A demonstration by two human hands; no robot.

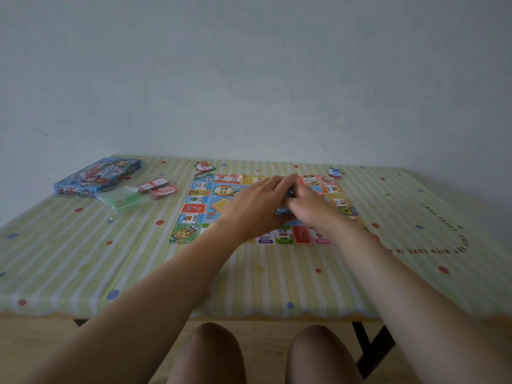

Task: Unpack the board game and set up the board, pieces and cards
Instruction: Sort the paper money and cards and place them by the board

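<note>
The colourful game board lies flat in the middle of the table. Both my hands meet over its centre. My left hand and my right hand together hold a small stack of cards, mostly hidden between the fingers; only a blue-white edge shows. A small pile of red cards lies just beyond the board's far left corner. A blue-white card pile lies beyond the far right corner.
The blue game box sits at the far left of the striped tablecloth. Beside it lie a clear bag with green pieces and two red card packs. A pale wall stands behind the table. My knees show below the front edge.
</note>
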